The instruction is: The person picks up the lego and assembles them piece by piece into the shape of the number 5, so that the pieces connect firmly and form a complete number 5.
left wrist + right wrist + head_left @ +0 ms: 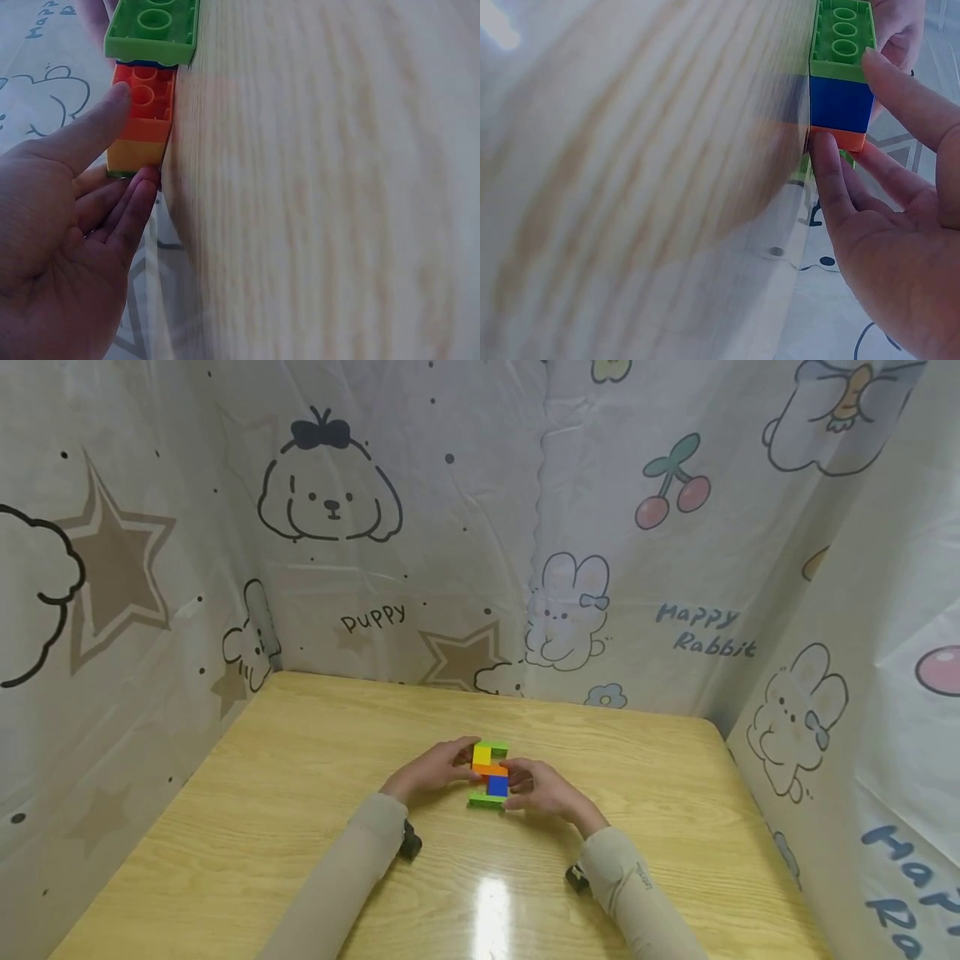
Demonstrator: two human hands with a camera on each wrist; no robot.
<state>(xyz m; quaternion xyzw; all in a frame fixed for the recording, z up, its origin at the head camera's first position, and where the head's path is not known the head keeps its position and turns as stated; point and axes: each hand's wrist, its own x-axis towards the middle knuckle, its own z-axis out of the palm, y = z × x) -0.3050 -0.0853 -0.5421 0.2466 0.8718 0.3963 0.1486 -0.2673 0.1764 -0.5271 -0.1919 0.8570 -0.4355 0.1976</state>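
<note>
Toy building bricks joined into one piece lie on their side on the table [420,718]. From the far end they run green brick [498,748], yellow brick [482,756], orange brick [489,770], blue brick [497,786] and a near green brick [486,799]. My left hand [435,768] pinches the left side, its thumb on the studless face of the orange brick and fingertips by the yellow one. On the right, my right hand [553,792] grips the near part, thumb against the near green brick and fingers behind the orange one. The far green brick is mostly hidden in both wrist views.
Patterned cloth [465,527] with cartoon animals hangs behind the table and along both sides. Small dark devices are strapped at the left cuff [378,818] and the right cuff [606,852]. A bright reflection shows on the tabletop near the front.
</note>
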